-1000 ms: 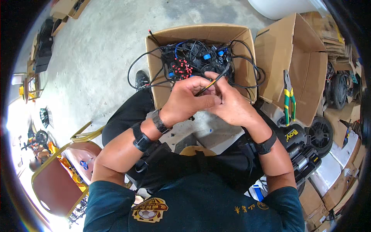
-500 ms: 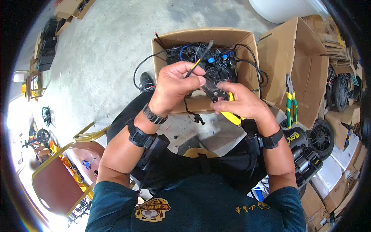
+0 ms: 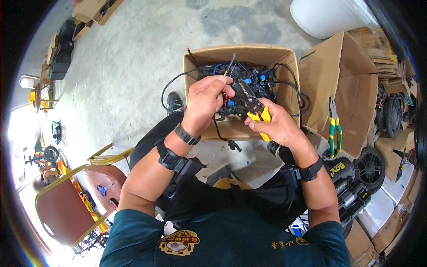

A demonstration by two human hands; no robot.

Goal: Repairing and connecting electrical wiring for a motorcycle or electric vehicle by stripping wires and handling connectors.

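Observation:
My left hand (image 3: 203, 101) is closed on a thin cable (image 3: 232, 61) with a yellow section, its free end pointing up. My right hand (image 3: 282, 125) grips a wire stripper (image 3: 251, 101) with yellow handles; its dark jaws point up and left, near my left fingers. Both hands are over the front of a cardboard box (image 3: 240, 53) packed with tangled black cables (image 3: 271, 91), blue parts and small red-tipped pieces. A cable with a dark connector (image 3: 233, 146) hangs over the box's front edge.
An open, empty-looking box (image 3: 353, 84) stands at right, with green-and-yellow pliers (image 3: 338, 131) hung on it, above black wheeled equipment (image 3: 369, 167). A folding chair (image 3: 60, 209) with scissors on it is at left. A white tub (image 3: 318, 15) stands at back right.
A second ago both hands were together on the cable. Since then my right hand has taken hold of the yellow-handled stripper and its jaws have moved up; my left hand still holds the cable.

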